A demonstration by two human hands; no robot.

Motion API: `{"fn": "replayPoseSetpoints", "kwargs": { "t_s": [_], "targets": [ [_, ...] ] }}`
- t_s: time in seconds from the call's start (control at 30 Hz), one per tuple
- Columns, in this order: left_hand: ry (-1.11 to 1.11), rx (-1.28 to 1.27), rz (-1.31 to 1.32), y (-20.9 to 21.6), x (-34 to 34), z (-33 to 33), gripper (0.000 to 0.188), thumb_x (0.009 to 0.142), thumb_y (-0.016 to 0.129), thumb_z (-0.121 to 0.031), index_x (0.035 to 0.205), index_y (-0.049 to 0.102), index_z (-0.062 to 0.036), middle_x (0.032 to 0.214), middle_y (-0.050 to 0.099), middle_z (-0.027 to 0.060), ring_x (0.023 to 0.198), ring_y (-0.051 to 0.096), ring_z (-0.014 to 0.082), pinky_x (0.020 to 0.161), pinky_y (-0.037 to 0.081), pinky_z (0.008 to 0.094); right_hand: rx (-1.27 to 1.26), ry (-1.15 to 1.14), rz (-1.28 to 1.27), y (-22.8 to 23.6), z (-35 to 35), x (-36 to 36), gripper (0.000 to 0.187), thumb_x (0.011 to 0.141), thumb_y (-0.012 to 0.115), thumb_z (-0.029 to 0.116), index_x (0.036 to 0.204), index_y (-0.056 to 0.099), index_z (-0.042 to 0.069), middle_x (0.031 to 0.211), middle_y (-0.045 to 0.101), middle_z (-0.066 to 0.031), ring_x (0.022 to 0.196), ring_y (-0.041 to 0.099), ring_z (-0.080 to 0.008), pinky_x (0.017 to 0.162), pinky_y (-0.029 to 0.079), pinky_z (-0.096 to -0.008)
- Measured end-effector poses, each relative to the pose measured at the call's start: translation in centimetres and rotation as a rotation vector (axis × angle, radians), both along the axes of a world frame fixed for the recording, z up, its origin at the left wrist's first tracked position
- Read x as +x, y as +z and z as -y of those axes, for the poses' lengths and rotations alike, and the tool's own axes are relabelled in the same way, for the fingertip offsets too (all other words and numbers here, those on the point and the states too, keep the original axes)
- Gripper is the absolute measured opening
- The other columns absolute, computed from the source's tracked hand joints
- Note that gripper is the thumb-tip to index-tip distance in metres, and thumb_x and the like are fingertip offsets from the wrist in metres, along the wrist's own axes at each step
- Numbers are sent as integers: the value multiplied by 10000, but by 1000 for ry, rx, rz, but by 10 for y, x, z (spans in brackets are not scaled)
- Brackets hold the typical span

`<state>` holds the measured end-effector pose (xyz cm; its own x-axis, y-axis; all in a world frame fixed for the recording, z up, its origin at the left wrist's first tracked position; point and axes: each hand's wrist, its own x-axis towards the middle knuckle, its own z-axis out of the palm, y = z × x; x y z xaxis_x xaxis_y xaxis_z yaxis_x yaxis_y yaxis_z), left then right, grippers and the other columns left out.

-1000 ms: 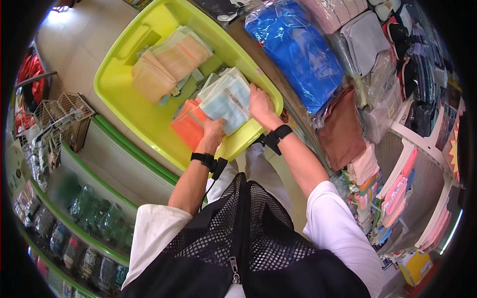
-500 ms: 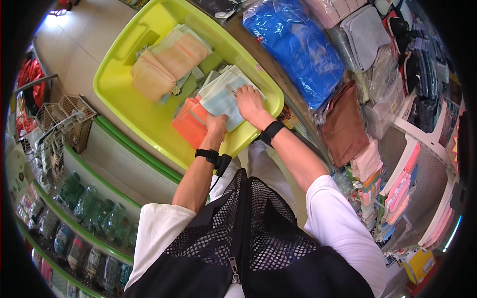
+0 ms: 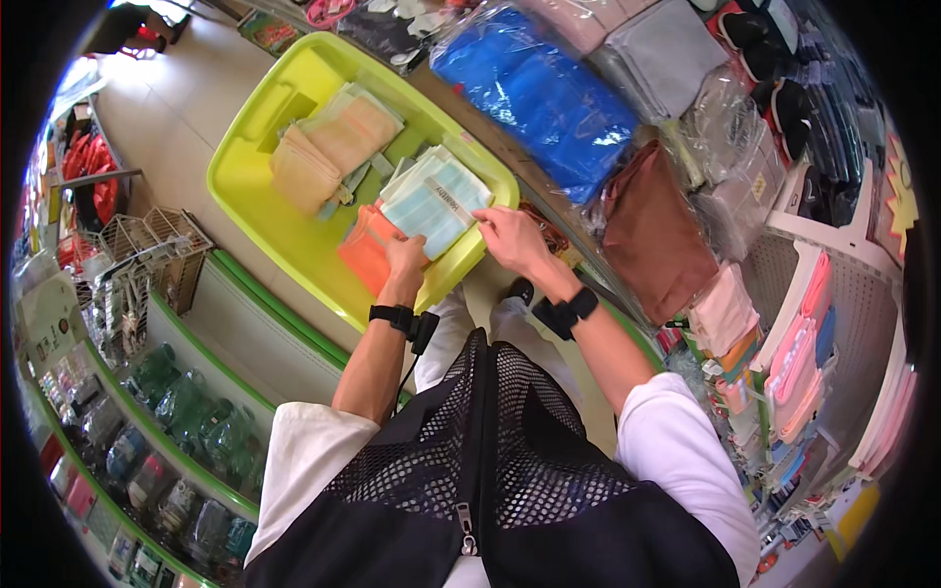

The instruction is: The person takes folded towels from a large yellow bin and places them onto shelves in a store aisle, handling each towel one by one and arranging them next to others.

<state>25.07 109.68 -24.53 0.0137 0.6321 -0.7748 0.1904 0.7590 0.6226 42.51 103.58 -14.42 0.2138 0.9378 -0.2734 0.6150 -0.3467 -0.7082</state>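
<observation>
A yellow-green plastic tub [image 3: 240,147] holds several folded towels. My left hand [image 3: 405,260] is closed at the near edge of a light-blue and white folded towel [image 3: 431,201], its thumb on that edge. Beside and partly under this hand lies an orange towel [image 3: 368,250]. My right hand [image 3: 515,240] is over the tub's right rim, fingers pinched together beside the light-blue towel's right edge. What the pinch holds, if anything, is too small to make out. Peach folded towels [image 3: 333,147] lie at the tub's far left.
A shelf [image 3: 274,333] with green edging stands at the left, with wrapped goods [image 3: 191,407] below. A wire basket [image 3: 157,245] stands beyond it. At the right lie a blue plastic-wrapped bundle [image 3: 539,93], brown cloth [image 3: 657,235] and stacked pink towels [image 3: 799,367].
My right hand has lifted off the light-blue towel and moved right to the rim, its fingers now pinched. The left hand stays at the towels. The tub appears shifted in view.
</observation>
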Motion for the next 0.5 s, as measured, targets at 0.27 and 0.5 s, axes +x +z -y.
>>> {"fn": "replayPoseSetpoints", "kwargs": {
  "t_s": [0.27, 0.5],
  "targets": [
    [69, 148, -8, 84, -3, 91, 450, 748, 533, -37, 1173, 417, 51, 1059, 525, 142, 915, 526, 221, 748, 433, 330, 236, -305, -151, 65, 185, 46, 196, 798, 532, 126, 941, 626, 30, 864, 628, -134, 752, 612, -265, 665, 478, -332],
    [10, 453, 79, 145, 30, 223, 305, 747, 546, -38, 1044, 510, 22, 952, 541, 66, 801, 508, 134, 681, 421, 260, 250, -504, -273, 37, 383, 68, 192, 810, 566, 144, 945, 622, 20, 807, 647, -138, 713, 634, -193, 641, 488, -285]
  ]
}}
